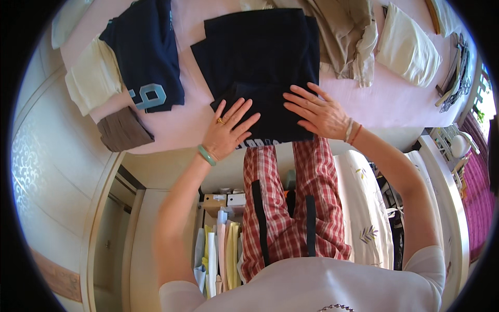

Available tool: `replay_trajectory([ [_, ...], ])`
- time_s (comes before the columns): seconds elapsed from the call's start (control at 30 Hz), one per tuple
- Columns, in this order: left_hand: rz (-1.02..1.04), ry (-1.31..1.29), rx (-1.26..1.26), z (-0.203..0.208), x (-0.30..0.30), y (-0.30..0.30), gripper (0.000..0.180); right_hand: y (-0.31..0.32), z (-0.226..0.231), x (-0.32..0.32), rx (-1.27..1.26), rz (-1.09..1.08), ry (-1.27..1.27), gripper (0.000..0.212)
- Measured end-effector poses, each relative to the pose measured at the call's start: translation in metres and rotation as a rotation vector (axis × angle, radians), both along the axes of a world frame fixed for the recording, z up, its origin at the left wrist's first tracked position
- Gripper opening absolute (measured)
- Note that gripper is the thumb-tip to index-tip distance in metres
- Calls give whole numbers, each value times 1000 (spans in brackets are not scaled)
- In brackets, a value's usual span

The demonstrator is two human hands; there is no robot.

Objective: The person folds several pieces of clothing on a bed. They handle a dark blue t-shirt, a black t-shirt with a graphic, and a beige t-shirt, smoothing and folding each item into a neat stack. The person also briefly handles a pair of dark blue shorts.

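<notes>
A black garment [262,52], partly folded, lies in front of me on the pink-covered surface [200,117], with pale lettering along its near edge. My left hand [228,127] rests on its near left corner, fingers spread; a ring and a green bangle are on that arm. My right hand [319,112] lies flat on its near right part, fingers apart, with thin bands at the wrist. Neither hand grips the cloth. What kind of garment it is cannot be made out for sure.
Left of it lie a navy garment [148,57] with a light-blue print, cream cloth [93,75] and a brown folded piece [125,130]. Rightward are beige clothing [343,39], a white folded garment [408,47] and a bundle of cords [457,78]. Colourful folders or cloths [223,255] stand below left.
</notes>
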State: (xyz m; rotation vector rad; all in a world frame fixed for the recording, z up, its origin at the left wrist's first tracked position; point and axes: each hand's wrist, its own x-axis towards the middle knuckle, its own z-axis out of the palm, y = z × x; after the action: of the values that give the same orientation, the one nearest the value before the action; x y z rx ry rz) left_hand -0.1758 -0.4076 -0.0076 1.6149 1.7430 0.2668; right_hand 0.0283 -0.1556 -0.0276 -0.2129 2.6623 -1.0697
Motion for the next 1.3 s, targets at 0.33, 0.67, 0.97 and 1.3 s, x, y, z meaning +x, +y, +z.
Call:
replay_trajectory([
  [0.33,63,-69,3,0,-27,-9,37,8,-24,17,182,245,110,77],
  [0.67,828,-839,-354,-8,-71,22,55,39,-36,-5,-742,-566,-283,33],
  [0.97,1265,-439,-16,-33,-39,20,54,33,-17,-58,-557,-1197,-377,52],
  [1.3,1347,20,188,-25,3,38,32,2,-20,-61,-85,-1053,-129,46],
])
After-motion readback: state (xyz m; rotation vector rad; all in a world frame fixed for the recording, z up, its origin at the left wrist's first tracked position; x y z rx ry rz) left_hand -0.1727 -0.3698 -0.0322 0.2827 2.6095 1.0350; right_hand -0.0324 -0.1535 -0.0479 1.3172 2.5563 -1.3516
